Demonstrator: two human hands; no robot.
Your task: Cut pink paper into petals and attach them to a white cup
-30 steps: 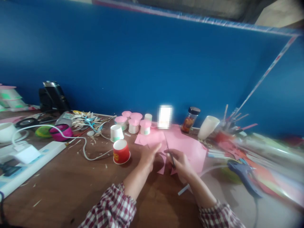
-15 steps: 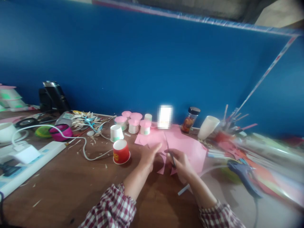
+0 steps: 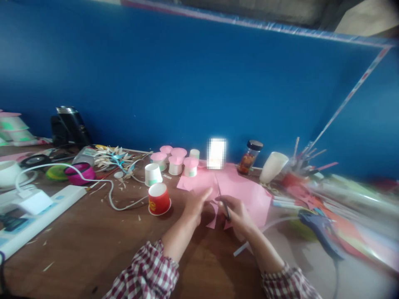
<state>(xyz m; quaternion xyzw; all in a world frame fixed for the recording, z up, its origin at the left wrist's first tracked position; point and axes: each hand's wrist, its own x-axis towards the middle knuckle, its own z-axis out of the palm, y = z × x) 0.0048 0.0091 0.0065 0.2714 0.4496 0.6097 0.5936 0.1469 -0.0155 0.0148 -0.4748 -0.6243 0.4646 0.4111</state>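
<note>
Right hand (image 3: 236,214): wrapped around a slim dark tool (image 3: 227,211); the handle looks like scissors, but don't quote anyone on that.
Left hand (image 3: 195,205): over the left part of the sheet, thumb sticking out toward the table's back edge. Can't tell if it's pinching paper or just resting, the fingers are out of sight.
Pink paper (image 3: 246,191): flat mid-table (image 3: 118,245), just beyond both hands and reaching toward the back edge of the surface. Looks longer side to side, roughly along that edge.
Slit line: this is the relation that matters. A dark line runs from the tool toward the back edge, leaning a bit left, with paper on both sides. Right hand's nearer to it, left hand sits off to its left.
Loose tail (image 3: 211,222): narrow pointed bit of the pink stuff, poking toward the person between the two hands.
Neighbors: red cup (image 3: 158,199) left of the left wrist, white strip (image 3: 240,249) by the right forearm.
Hard to see: tool tip, no clue where metal stops and slit or shadow starts. Right fingertips are mostly tucked away too.
Cut off: the surface's front edge, out of frame. Far right side is a smear, so details there are anyone's guess.
</note>
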